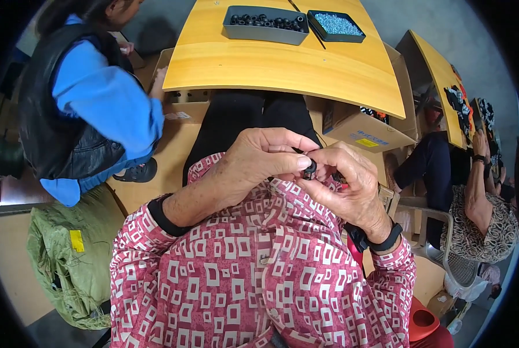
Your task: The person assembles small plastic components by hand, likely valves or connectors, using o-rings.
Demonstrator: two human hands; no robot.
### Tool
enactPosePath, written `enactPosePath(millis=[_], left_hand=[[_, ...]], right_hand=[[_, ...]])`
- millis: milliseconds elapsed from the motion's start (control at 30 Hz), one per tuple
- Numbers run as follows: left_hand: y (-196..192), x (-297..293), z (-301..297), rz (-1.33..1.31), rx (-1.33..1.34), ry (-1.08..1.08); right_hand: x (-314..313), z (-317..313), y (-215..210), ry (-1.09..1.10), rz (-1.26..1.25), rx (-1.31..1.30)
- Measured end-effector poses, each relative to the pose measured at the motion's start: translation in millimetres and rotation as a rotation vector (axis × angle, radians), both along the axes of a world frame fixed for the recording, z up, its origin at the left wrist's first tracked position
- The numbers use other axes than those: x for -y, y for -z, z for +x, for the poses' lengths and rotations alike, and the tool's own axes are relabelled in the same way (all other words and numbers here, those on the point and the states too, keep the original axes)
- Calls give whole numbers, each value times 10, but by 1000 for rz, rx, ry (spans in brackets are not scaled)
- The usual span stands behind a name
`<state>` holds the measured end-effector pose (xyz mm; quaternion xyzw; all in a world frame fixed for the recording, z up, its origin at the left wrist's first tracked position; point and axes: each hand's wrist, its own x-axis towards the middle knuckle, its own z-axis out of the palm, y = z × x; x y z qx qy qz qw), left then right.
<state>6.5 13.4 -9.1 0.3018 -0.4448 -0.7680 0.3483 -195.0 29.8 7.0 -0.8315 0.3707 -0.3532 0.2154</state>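
Both my hands meet close to my chest, above my lap. My left hand (pixel 259 159) and my right hand (pixel 349 185) pinch a small black round part (pixel 310 169) between their fingertips. The part is mostly hidden by my fingers. On the yellow table (pixel 282 66) ahead stand a grey tray (pixel 265 26) holding several small black parts and a dark tray (pixel 336 26) filled with small pale blue pieces.
A person in a blue top and black vest (pixel 79 98) crouches at the left. Another seated person (pixel 483 209) works at the right beside a second yellow table (pixel 439 75). Cardboard boxes (pixel 361 127) sit under the table. A green sack (pixel 68 255) lies at lower left.
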Motion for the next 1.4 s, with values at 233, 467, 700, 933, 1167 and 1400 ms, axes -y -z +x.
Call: enactPosePath(millis=[233,467,700,933,1167,1400], left_hand=[[18,8,5,78,23,-49],[25,6,7,89,-47,-92],[63,-50,-38,-37,-60,-160],[123,-77,-8,-127,-42,-172],[120,-63,29,-209,76,-112],[97,-26,86,-136,117,22]], right_hand=[[-58,-20,-25,77,-91,-22],[-101,44,-99,92,-275,-119],[-130,120,-108,129,-385,-191],[-98,112,-42,33,-392,-172],[100,-37,-126,-109,-48,-117],[73,-24,-16,-216,-211,-195]])
